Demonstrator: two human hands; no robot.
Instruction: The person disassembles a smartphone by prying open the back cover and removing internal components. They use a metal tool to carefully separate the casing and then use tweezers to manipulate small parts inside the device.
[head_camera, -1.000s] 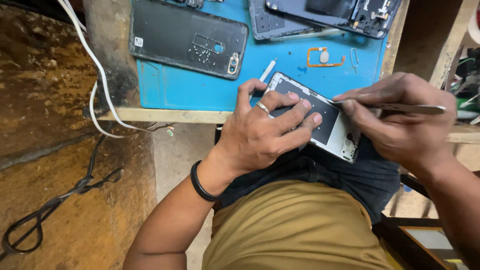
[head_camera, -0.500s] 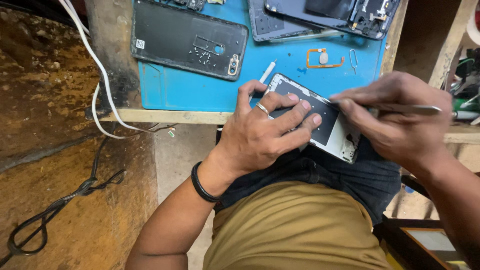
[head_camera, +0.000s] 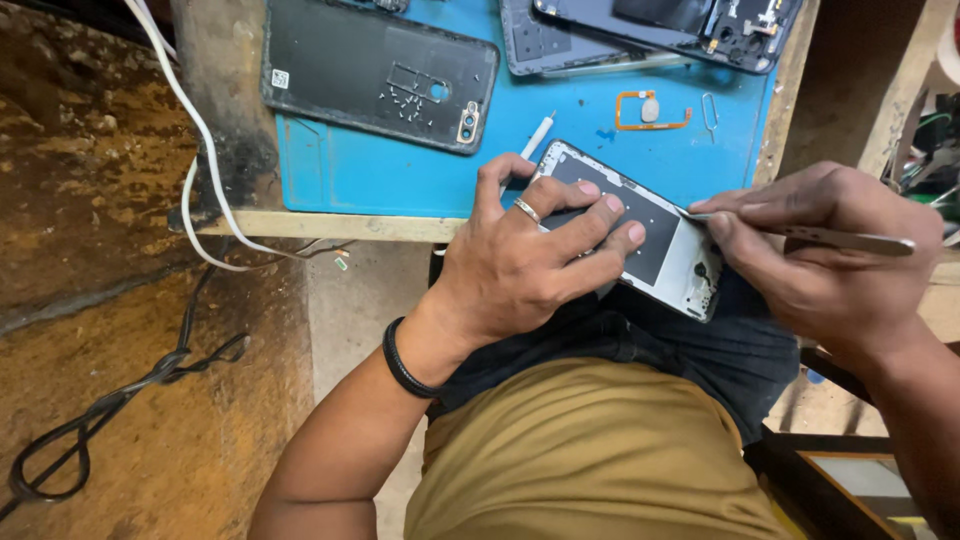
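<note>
Shifted slightly outward, right hand (head_camera: 835, 265) pinches tweezers (head_camera: 800, 232), tip at the opened phone (head_camera: 640, 230)'s edge; left hand (head_camera: 530, 260) fingers press it, hiding its lower half, beside the blue mat (head_camera: 400, 170).

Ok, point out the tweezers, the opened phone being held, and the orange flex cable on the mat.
tweezers (head_camera: 845, 238), head view, on the metal shaft beyond the right hand.
opened phone (head_camera: 665, 232), head view, on its dark inner panel.
orange flex cable (head_camera: 650, 110), head view, on its pale round pad.
</note>
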